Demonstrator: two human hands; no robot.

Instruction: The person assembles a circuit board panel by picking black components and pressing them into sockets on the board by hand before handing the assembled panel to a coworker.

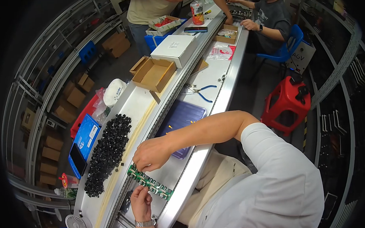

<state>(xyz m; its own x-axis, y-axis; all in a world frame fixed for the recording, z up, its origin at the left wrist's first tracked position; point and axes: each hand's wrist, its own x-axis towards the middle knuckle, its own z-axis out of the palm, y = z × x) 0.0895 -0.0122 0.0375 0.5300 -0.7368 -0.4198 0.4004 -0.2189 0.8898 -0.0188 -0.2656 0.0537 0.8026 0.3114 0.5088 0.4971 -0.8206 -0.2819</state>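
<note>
Two bare hands work at a green circuit board strip [153, 184] on a crowded workbench.
The right hand [152, 154] bends over one end, the left hand [141, 200] meets its long edge; whether either grasps it cannot be told. Small black parts [109, 154] lie heaped beyond.

Bench [212, 74] brightly lit, glare along its metal rim [226, 100]. Shelving [339, 68] dimmer, visibly bowed. Corners black.
</note>
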